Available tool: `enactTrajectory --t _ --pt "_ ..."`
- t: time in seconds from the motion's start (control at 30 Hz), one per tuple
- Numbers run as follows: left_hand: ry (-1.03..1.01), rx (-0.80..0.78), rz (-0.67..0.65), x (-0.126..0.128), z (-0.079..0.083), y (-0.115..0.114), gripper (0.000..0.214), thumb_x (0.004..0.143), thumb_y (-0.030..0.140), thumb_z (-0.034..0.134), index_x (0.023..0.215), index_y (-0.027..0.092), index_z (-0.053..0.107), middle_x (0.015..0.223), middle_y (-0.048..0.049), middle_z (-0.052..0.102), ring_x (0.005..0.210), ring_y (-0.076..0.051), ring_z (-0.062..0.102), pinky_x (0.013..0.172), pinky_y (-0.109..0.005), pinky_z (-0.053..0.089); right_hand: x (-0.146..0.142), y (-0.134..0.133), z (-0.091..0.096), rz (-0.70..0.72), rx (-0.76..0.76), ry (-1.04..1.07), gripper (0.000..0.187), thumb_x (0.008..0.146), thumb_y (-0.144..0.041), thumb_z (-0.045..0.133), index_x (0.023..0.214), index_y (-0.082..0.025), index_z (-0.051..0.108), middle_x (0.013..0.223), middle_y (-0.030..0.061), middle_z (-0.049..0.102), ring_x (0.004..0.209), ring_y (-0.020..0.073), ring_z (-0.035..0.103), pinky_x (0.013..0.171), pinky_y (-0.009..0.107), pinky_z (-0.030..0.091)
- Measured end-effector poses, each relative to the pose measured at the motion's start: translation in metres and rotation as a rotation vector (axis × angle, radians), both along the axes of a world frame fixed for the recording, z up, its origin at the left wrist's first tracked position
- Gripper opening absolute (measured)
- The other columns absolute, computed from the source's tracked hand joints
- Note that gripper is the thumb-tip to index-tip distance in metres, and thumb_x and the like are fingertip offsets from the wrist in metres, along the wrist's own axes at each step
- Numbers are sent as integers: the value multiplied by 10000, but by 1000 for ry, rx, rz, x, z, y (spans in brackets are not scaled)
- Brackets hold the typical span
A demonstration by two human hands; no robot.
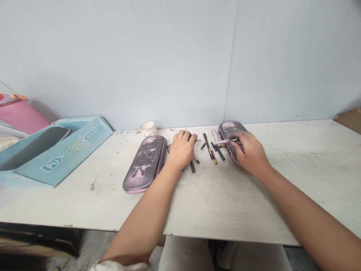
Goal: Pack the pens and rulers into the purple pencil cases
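Note:
My right hand is closed around a slim pale purple pen, which points left over the loose pens. Beneath that hand lies a dark purple pencil case with a raised pattern, partly covered. My left hand is curled, and the end of a light grey pen sticks out past its fingertips. Between the hands, several pens lie loose, among them a black pen, a dark red pen and a pink marker. Another dark pen shows below my left hand.
A second purple pencil case lies closed, left of my left forearm. Behind it stands a white paper cup. At far left is a light blue box with a dark case in it. A brown cardboard box sits at far right.

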State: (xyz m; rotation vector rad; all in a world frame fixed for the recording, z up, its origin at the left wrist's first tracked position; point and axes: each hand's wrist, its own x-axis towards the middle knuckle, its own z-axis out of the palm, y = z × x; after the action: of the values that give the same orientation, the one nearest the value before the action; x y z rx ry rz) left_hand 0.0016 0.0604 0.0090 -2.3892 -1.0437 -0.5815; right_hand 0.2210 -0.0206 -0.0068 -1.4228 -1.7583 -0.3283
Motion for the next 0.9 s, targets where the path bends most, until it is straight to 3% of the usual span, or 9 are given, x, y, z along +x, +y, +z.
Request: enactTrajectory --t 0.1,0.2,0.43,0.53,0.7,0.9 --pt "-12 76 19 1 6 -6 294 847 116 374 1068 178 558 1000 -122 570 954 -272 430 787 -404 343 -2 -1 2 13 12 15 155 865 -227 415 940 -184 544 923 74 614 915 223 527 802 345 420" --pt "-96 -21 26 6 5 -9 272 855 145 375 1040 190 569 990 -113 582 952 -271 439 788 -405 344 -4 -3 4 31 23 59 139 861 -229 419 922 -194 539 905 68 612 896 217 534 795 346 420" --pt "-487 -774 -200 25 -7 -14 179 858 259 393 881 181 552 757 -18 565 761 -158 499 733 -284 392 -3 -3 8 74 29 202 109 829 -197 456 898 -214 538 873 38 615 835 194 557 743 321 431" --pt "-658 -982 -281 28 -5 -16 193 863 297 370 821 178 516 704 11 526 706 -124 488 708 -246 390 0 -4 8 74 50 204 126 814 -165 461 892 -217 545 865 29 613 820 187 551 731 312 431" --pt "-652 -972 -211 27 -2 -20 185 840 317 405 766 185 510 670 25 502 649 -112 457 663 -235 378 4 -4 9 88 117 61 189 811 -113 411 882 -207 558 853 43 610 829 198 523 751 327 422" --pt "-572 -905 -142 28 -2 -24 199 842 310 397 787 188 545 644 24 516 575 -109 439 576 -230 361 5 -3 7 87 57 21 199 813 -130 397 883 -212 564 868 58 617 856 215 529 767 343 425"
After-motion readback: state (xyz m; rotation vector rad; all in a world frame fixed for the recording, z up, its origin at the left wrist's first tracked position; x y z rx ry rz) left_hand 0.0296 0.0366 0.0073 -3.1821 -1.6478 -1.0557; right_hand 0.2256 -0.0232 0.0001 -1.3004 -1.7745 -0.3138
